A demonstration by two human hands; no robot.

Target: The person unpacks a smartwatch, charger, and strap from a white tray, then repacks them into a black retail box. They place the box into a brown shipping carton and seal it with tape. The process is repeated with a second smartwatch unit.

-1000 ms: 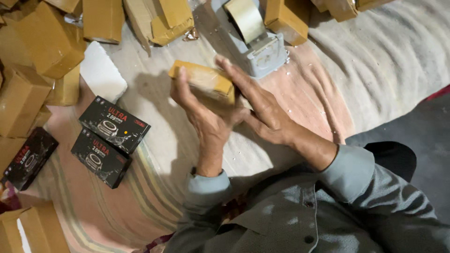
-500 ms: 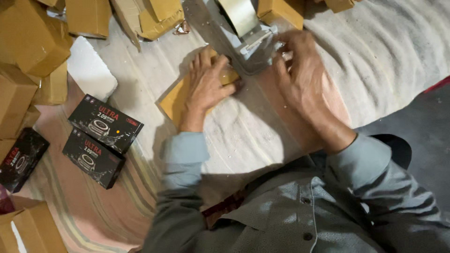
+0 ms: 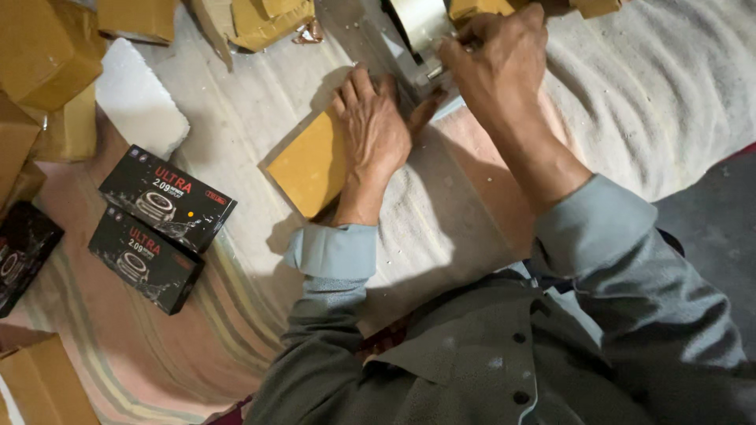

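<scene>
My left hand (image 3: 376, 126) lies flat on a small tan cardboard box (image 3: 309, 165), pressing it onto the striped cloth. My right hand (image 3: 496, 67) reaches up to a grey tape dispenser (image 3: 420, 22) at the top edge and pinches the end of the clear tape there. A wide strip of clear tape (image 3: 449, 197) stretches from the dispenser down toward my body, crossing beside the box. Most of the dispenser is hidden by my right hand and cut off by the frame.
Two black printed boxes (image 3: 168, 197) (image 3: 144, 258) lie left of the tan box, a third (image 3: 22, 253) at the left edge. A white foam piece (image 3: 135, 101) sits above them. Several tan cartons (image 3: 43, 47) pile at the top left, more at the top.
The box, held up in both hands a second ago, now lies flat under my left hand. My right hand has moved up to the dispenser, and a long strip of tape is drawn out.
</scene>
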